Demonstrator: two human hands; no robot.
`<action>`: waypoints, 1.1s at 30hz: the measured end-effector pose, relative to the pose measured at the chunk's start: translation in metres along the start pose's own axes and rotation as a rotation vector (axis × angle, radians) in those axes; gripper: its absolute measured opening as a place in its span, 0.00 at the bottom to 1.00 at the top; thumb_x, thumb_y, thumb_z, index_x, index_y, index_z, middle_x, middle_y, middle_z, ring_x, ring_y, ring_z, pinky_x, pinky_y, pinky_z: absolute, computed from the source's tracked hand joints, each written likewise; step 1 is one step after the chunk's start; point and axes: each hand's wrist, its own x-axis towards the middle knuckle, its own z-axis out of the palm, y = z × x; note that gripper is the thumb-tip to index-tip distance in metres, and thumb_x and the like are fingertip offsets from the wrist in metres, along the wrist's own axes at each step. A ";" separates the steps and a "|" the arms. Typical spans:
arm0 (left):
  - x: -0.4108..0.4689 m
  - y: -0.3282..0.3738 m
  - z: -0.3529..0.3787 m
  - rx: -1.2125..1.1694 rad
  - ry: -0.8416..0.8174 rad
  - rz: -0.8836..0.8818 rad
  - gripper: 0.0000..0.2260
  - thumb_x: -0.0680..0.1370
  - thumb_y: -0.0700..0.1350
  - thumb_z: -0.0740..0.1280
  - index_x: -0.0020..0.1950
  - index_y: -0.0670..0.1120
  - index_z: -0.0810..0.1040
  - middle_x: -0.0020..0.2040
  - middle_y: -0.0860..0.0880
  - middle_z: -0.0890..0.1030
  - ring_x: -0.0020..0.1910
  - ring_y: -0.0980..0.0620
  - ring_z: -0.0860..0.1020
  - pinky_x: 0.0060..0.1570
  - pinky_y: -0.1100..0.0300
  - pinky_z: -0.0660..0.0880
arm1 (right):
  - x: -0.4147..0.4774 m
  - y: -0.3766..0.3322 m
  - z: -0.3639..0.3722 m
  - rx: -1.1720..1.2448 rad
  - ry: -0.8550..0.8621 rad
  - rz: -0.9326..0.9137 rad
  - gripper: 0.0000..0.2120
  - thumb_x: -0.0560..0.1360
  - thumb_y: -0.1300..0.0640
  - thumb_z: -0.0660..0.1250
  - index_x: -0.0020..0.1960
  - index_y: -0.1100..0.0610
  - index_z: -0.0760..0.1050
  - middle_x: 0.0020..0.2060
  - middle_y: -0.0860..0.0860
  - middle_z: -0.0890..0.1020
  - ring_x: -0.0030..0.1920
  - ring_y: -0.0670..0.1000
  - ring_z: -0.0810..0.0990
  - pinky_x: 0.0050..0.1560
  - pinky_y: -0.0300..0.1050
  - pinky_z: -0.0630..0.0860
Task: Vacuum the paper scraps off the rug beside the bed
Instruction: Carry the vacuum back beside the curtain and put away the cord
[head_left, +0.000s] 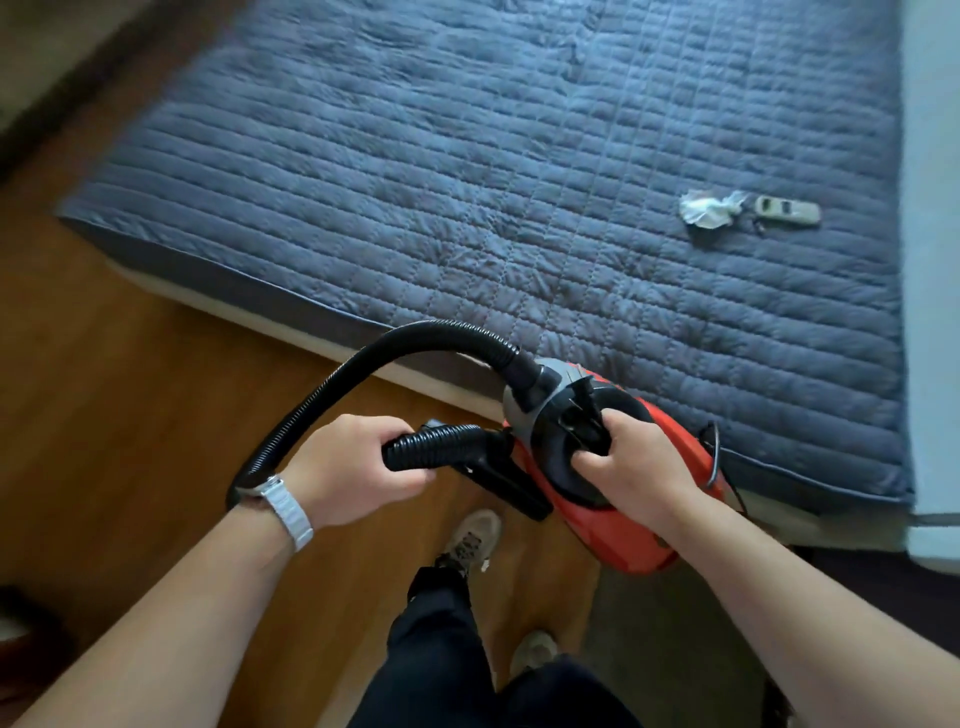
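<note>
Vacuum (623, 530), red, up at near edge of bed (467, 182) — my right hand (639, 467) grips its handle (582, 421), left hand (358, 467) grips hose (322, 395) end. Rug (675, 623) seems near-right, below right hand — scraps unseen there.

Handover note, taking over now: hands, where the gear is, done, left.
Left hand grips the black hose near its nozzle end.
Right hand grips the red vacuum by its top handle, above the wooden floor at the bed edge.
Nozzle is off the rug, lower right; no scraps visible on it.
Crumpled white paper lies on the bed.
Done: vacuum in hand. Left: all the vacuuming.
</note>
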 end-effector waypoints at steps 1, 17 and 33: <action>-0.011 0.009 -0.007 -0.001 0.028 0.008 0.09 0.70 0.57 0.75 0.40 0.53 0.80 0.31 0.53 0.80 0.31 0.57 0.79 0.30 0.57 0.77 | -0.010 -0.007 -0.011 0.004 0.022 -0.011 0.08 0.69 0.51 0.70 0.39 0.54 0.73 0.33 0.50 0.80 0.37 0.55 0.79 0.39 0.55 0.78; -0.115 0.049 -0.079 -0.095 0.315 0.042 0.16 0.66 0.65 0.68 0.40 0.54 0.80 0.29 0.54 0.79 0.28 0.58 0.77 0.28 0.63 0.71 | -0.090 -0.108 -0.086 0.018 0.135 -0.129 0.06 0.70 0.52 0.70 0.41 0.53 0.75 0.33 0.49 0.81 0.36 0.50 0.79 0.38 0.50 0.78; -0.139 -0.122 -0.229 -0.170 0.553 -0.089 0.14 0.64 0.64 0.70 0.40 0.55 0.80 0.31 0.58 0.80 0.31 0.58 0.77 0.32 0.59 0.72 | -0.024 -0.341 -0.001 0.003 0.120 -0.255 0.07 0.69 0.53 0.71 0.39 0.55 0.76 0.31 0.48 0.81 0.33 0.48 0.79 0.31 0.43 0.72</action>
